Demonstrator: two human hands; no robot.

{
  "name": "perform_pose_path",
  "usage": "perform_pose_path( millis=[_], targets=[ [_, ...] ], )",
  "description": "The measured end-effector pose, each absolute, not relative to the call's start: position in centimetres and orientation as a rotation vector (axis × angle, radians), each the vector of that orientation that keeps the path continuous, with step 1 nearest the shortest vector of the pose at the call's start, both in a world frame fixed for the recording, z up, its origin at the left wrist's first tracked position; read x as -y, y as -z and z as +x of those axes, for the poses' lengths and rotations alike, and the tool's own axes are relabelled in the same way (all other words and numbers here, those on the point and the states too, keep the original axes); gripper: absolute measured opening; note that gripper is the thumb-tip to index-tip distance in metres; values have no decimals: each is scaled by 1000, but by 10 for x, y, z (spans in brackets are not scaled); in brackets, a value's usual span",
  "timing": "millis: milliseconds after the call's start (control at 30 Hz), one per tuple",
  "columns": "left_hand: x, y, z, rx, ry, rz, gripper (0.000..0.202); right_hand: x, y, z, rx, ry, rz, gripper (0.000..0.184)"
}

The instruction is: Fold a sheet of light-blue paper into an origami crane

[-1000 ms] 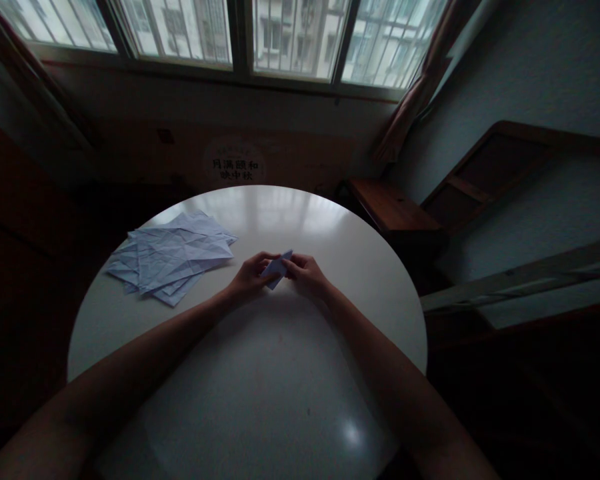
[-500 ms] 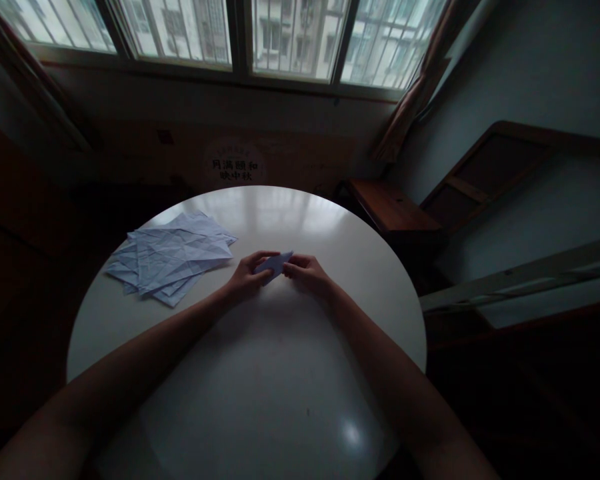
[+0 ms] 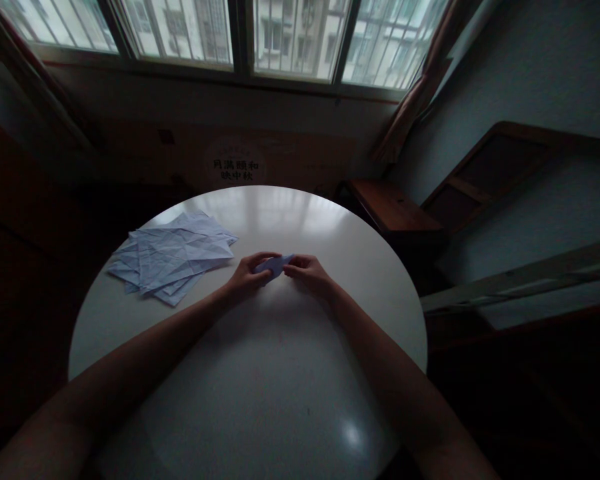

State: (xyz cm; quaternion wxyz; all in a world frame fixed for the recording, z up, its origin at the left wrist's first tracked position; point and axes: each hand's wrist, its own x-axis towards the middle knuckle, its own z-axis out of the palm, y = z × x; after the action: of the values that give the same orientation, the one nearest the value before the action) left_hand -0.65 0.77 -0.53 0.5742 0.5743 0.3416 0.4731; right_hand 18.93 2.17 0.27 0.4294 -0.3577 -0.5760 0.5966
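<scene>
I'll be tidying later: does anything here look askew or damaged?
The paper pile at left on the white table looks untidy: creased sheets lie askew, corners jutting out. No clear damage shows on the folded paper between left hand and right hand.

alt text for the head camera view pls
A person's left hand and right hand hold a small folded paper over a round white table. A pile of creased sheets lies on its left; windows line the far wall.
</scene>
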Motion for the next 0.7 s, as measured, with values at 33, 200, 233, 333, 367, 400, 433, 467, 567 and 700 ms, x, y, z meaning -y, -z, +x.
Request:
perform_pose_path(
  millis=[33,200,233,333,367,400,433,467,567,700],
  targets=[
    [-8,6,-6,-799,-1111,1350,54,-22,-2,190,1434,-1486,-895,41],
    [-6,6,-5,-832,-1106,1434,56,-25,3,191,1430,-1478,-871,40],
    [-5,4,-5,-851,-1095,1465,56,-25,4,191,1429,-1476,-867,39],
    [-2,-1,-3,-843,-1097,1492,56,-25,4,191,1415,-1481,-858,38],
    [-2,-2,-3,-835,-1094,1482,57,-25,3,191,1408,-1491,-854,37],
    [-1,-3,-3,-831,-1083,1465,59,-25,3,191,1398,-1499,-849,36],
    [0,-3,-3,-829,-1065,1443,61,-25,3,190,1386,-1507,-843,36],
    [0,-3,-3,-828,-1048,1418,63,-26,4,190,1369,-1516,-836,35],
    [-1,-2,-5,-820,-1011,1364,66,-28,6,188,1270,-1532,-817,35],
    [-2,1,-5,-798,-1031,1330,68,-33,11,187,1133,-1550,-794,31]
  ],
)
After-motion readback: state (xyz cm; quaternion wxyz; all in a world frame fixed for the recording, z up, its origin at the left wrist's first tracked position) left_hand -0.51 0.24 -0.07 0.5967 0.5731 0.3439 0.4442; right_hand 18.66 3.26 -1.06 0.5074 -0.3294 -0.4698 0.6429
